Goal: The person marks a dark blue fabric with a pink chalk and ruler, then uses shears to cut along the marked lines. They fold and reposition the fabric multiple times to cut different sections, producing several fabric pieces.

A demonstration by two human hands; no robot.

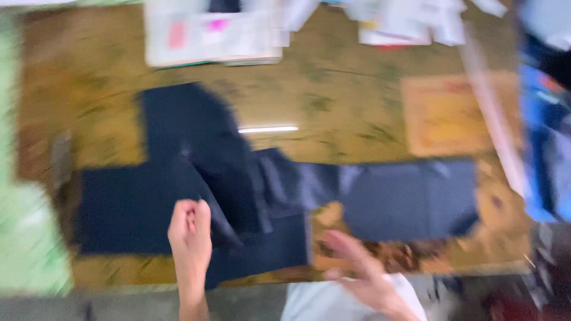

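Though the whole view is smeared by motion, the left hand can be seen with its fingers curled together on the dark navy cloth, near the lower middle of that cloth; whether its grip actually pinches a fold or only presses on it cannot be told. Just to the right, the right hand hovers with fingers spread and loose, holding nothing, above a bare patch of the worktop beside the cloth's lower edge. That cloth lies flat across the worktop in several joined panels, one stretching left, one reaching up toward the far side, and a greyer-looking one running right. Beyond it, on the mottled brown worktop, a tan cardboard sheet sits at the right, and stacks of white papers line the far edge. Pale green material shows at the left edge.
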